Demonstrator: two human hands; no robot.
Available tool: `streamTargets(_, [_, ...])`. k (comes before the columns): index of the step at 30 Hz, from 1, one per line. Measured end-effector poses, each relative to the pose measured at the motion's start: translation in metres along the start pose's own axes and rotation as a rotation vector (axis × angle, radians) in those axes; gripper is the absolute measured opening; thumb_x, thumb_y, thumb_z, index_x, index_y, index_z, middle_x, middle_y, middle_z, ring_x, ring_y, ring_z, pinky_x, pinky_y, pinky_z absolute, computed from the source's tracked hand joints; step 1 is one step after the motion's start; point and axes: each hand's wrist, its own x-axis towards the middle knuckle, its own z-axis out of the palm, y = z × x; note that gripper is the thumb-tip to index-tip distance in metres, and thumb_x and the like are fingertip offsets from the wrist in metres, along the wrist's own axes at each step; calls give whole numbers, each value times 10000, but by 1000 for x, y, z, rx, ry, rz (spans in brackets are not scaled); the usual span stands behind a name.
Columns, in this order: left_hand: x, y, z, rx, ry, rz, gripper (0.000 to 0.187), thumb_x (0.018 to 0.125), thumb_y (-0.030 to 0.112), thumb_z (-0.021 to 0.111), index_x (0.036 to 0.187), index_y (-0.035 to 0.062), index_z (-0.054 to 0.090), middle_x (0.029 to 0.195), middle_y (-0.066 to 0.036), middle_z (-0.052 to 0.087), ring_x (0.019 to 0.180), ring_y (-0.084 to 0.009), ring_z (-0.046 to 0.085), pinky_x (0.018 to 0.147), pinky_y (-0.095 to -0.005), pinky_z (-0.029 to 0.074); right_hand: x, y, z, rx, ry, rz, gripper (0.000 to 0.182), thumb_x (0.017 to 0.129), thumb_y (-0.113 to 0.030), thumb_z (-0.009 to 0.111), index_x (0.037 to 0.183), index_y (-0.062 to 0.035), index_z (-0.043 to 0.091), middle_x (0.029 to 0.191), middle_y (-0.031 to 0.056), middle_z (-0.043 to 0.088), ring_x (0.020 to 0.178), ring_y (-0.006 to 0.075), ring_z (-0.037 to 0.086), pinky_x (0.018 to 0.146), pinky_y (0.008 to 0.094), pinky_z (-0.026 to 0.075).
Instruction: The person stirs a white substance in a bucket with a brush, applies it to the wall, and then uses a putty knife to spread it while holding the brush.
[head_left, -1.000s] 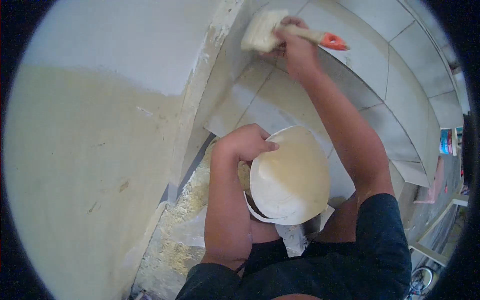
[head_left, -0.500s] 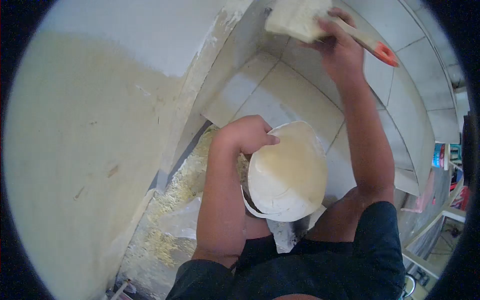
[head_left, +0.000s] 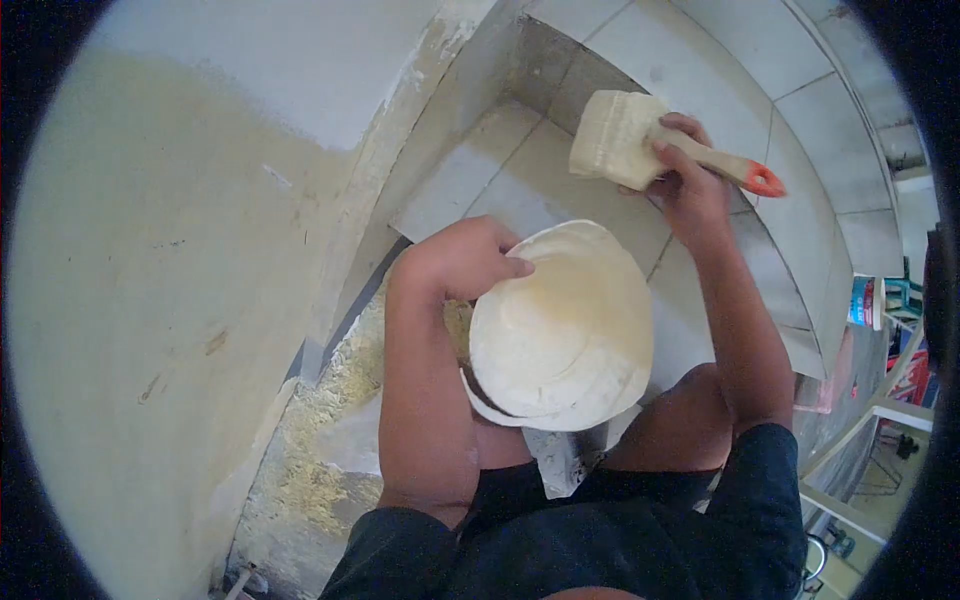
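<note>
My left hand [head_left: 462,258] grips the upper left rim of a round, cream-coated bucket [head_left: 560,320], thumb over the edge. The bucket is tilted so that I look into its pale interior, and a loose strip curves along its lower left side. Up and to the right, my right hand [head_left: 690,185] is closed around a wide paintbrush [head_left: 620,140]. Its broad head is covered in cream paint and points left; the wooden handle with an orange-red end points right. The brush is apart from the bucket, above the tiles.
A partly painted wall [head_left: 190,270] stands at the left. Tiled steps [head_left: 550,160] curve round ahead and to the right. Yellowish rough debris [head_left: 315,490] covers the floor at lower left. A small paint tub [head_left: 866,300] and a pale frame [head_left: 850,510] are at the right.
My right hand has brought the paintbrush down and slightly nearer the bucket. The bucket and my left hand have shifted a little left and up, with more of the interior showing.
</note>
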Motion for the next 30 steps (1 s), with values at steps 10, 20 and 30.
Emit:
streamTargets(10, [-29,-6,-3,30,-70,-159,296,796,255,616,927,-7,658,707,-78,650,622,-134,561,606,-314,464,69,108,91,86,-13,181,336,815,-56,530,1122,-76,393,1067,149,468,941,288,563,725,441,565])
streamTargets(20, [-22,-8,0,20,-77,-101,309,757,261,616,938,15,660,755,-170,648,682,-239,625,647,-352,483,121,65,124,168,201,22,335,794,-24,511,1108,-84,414,1046,143,503,930,288,571,690,423,570])
streamTargets(30, [-11,-8,5,44,-63,-83,309,746,249,625,939,10,660,779,-177,651,688,-250,625,656,-352,481,99,61,63,183,16,-1,343,814,-76,524,1124,-73,379,1066,148,502,919,281,592,689,433,568])
